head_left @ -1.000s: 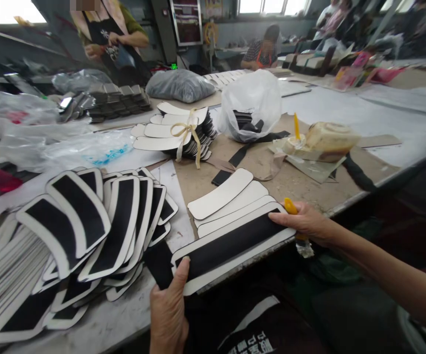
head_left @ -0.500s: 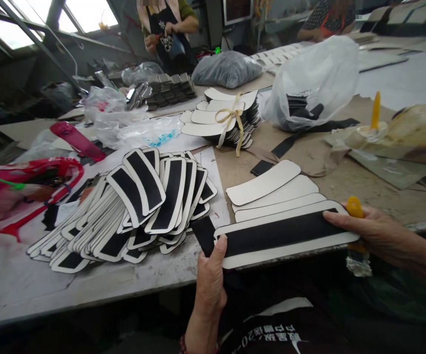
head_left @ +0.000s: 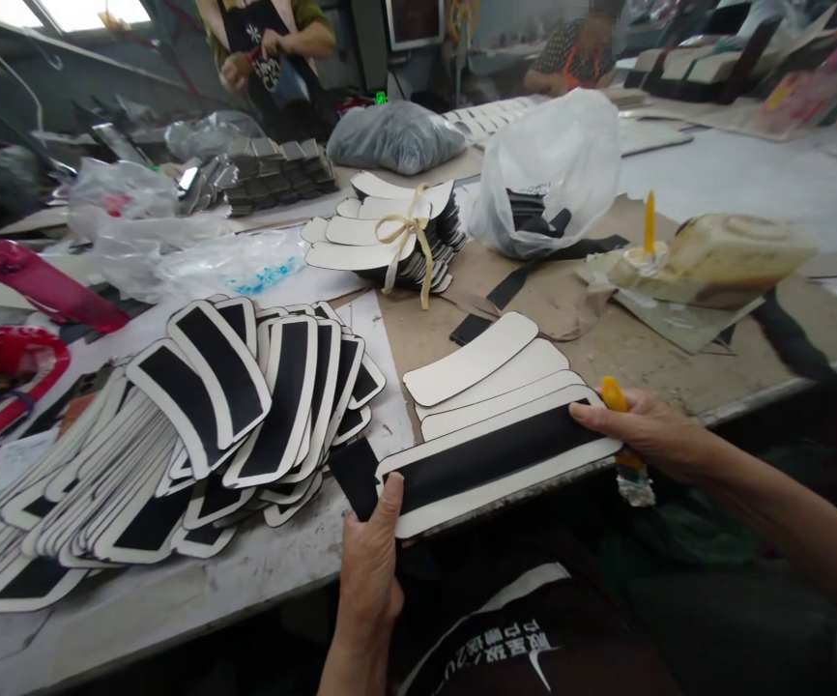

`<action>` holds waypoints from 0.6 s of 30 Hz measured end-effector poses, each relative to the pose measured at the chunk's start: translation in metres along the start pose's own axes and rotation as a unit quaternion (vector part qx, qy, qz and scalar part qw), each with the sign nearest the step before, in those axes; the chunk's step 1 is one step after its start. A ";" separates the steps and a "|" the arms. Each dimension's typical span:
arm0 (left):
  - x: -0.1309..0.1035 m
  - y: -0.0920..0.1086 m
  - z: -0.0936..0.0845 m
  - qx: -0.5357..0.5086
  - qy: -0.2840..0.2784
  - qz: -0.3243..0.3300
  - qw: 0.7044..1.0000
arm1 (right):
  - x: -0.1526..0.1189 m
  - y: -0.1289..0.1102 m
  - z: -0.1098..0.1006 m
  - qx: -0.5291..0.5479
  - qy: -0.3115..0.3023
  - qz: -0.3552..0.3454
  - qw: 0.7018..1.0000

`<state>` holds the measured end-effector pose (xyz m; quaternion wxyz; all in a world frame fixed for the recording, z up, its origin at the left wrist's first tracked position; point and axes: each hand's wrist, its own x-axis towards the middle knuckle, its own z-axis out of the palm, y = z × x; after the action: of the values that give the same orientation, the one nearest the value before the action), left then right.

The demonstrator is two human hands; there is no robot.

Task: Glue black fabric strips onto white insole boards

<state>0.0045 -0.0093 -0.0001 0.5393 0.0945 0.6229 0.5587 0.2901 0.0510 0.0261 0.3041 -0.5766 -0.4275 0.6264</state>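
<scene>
Between my two hands, at the table's front edge, is a curved white piece with a black strip [head_left: 491,462] along its middle. My left hand [head_left: 371,556] grips its left end, thumb on top. At the right end, my right hand [head_left: 640,425] presses its thumb on the piece and also holds a yellow-handled brush [head_left: 616,396], whose bristle end points down. Just beyond lie several plain white curved pieces [head_left: 473,358], overlapping. A large fanned pile of white pieces with black strips [head_left: 245,387] spreads to the left. One loose black strip [head_left: 356,474] lies beside my left hand.
Behind stands a bundle of white pieces tied with a ribbon [head_left: 404,227]. A clear plastic bag [head_left: 549,174] holds black pieces. To the right, a yellowed container [head_left: 741,251] lies on a board. Two people work across the table, one in a dark apron [head_left: 266,58].
The view has turned to the right, so everything on the table appears further left. Both hands keep hold of the white piece, and the brush stays in my right hand.
</scene>
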 end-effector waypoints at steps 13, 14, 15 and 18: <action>-0.009 0.002 0.001 -0.073 -0.049 -0.019 0.996 | -0.004 -0.002 0.001 0.110 -0.005 0.044 0.993; -0.009 0.002 0.002 -0.071 -0.049 -0.020 0.996 | -0.005 -0.003 0.001 0.109 -0.008 0.042 0.993; -0.010 0.003 0.002 -0.070 -0.048 -0.022 0.996 | -0.005 -0.005 0.002 0.106 -0.011 0.037 0.994; -0.010 0.003 0.002 -0.060 -0.041 -0.026 0.997 | -0.006 -0.007 0.003 0.081 -0.011 0.017 0.996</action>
<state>0.0091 -0.0143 0.0085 0.5834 0.0686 0.5677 0.5767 0.2870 0.0485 0.0350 0.3343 -0.5506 -0.3683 0.6704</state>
